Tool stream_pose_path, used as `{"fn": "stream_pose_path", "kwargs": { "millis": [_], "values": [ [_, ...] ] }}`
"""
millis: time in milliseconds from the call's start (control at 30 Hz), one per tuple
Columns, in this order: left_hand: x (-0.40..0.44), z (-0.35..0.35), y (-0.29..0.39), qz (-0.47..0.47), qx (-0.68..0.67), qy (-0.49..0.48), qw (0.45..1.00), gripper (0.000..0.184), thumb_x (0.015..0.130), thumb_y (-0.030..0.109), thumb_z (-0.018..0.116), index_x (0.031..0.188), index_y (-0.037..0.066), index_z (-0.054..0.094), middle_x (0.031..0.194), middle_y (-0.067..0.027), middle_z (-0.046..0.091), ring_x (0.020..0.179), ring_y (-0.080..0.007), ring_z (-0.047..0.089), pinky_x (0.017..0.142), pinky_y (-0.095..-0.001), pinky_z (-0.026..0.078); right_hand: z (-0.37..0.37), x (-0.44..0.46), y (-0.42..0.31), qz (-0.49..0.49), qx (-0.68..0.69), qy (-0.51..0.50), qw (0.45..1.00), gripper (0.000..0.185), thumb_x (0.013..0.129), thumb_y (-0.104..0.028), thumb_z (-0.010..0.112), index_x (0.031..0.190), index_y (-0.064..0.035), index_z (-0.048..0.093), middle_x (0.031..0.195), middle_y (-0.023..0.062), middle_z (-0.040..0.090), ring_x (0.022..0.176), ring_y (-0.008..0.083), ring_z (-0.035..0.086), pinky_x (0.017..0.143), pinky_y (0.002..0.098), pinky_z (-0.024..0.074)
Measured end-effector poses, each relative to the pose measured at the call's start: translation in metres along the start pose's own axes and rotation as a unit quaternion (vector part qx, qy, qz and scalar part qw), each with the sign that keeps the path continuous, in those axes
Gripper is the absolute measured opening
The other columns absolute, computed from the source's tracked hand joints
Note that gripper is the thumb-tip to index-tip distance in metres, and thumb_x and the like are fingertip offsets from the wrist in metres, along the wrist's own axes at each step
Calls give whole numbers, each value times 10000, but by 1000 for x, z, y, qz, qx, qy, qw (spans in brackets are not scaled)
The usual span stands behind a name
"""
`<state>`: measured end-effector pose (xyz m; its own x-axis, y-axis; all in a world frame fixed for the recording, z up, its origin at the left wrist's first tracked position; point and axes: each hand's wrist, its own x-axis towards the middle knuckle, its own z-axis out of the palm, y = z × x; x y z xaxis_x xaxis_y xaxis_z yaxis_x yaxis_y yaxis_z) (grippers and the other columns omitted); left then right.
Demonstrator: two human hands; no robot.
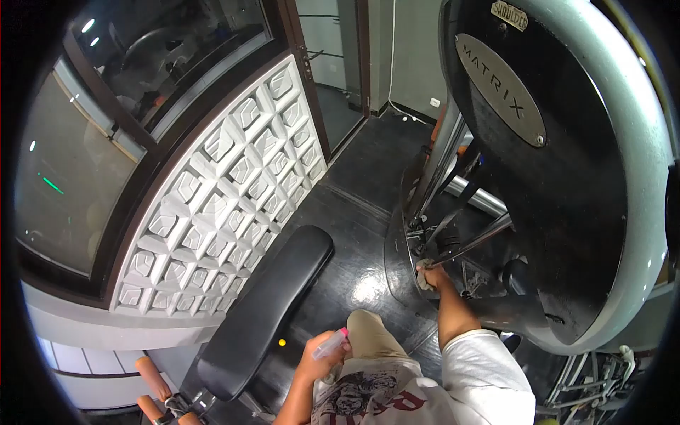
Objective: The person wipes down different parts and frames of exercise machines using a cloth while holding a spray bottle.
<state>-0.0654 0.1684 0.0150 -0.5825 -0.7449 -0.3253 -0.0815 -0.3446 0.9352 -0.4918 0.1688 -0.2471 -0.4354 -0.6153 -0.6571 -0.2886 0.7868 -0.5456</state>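
Observation:
My left hand [310,363] is wrapped round a small clear bottle [329,346] with a pink top, held close to my shirt and above my knee. My right arm reaches forward and down to the base of a black and silver weight machine [567,184]. In my right hand [437,275] is a crumpled greyish cloth [424,280], pressed against the dark lower frame [402,273] of the machine. Metal rods and tubes rise just beyond that hand. Part of the cloth is hidden by my fingers.
A long black padded bench [273,312] stands to my left, with orange foam rollers [152,375] near its end. Behind it is a white patterned wall panel [227,191] beneath windows. A door [329,85] and white cable [391,71] are at the back. Black flooring [354,205] lies between.

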Motion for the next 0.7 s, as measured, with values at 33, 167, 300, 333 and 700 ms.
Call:
{"fn": "stream_pose_path", "kwargs": {
  "millis": [33,167,300,333,700],
  "values": [
    [-2,-4,-3,0,2,12,1000,132,846,19,723,955,-1,651,814,-43,673,642,-111,633,552,-263,522,2,-1,-3,8,18,0,1000,695,855,-501,691,1373,-71,515,1389,187,537,1273,344,526,1030,406,450],
    [-8,-18,-12,3,-2,52,999,112,853,19,704,944,-14,647,788,-57,670,596,-118,625,532,-265,513,-15,-30,-21,-20,13,49,999,636,850,-464,715,1294,-30,576,1303,202,600,1211,333,578,989,399,468],
    [-8,-28,-10,26,-33,63,997,103,861,27,693,941,-16,645,788,-67,673,580,-130,628,530,-269,512,-25,-63,-46,-82,121,148,978,482,835,-315,773,1155,8,616,1107,139,672,1019,272,643,898,374,497],
    [-7,-31,-9,27,-37,61,997,114,866,36,690,951,-19,639,803,-74,676,589,-137,634,536,-272,515,-19,-52,-34,-106,180,175,962,445,825,-291,786,1124,-5,624,1049,113,683,956,244,654,857,362,509],
    [21,-37,-10,76,-47,-10,996,128,837,-19,638,963,-29,620,825,-86,672,612,-153,646,558,-284,518,-152,-241,-216,-338,267,370,823,358,817,-204,811,1053,0,636,1051,88,675,961,188,649,866,306,482]
  ]
}}
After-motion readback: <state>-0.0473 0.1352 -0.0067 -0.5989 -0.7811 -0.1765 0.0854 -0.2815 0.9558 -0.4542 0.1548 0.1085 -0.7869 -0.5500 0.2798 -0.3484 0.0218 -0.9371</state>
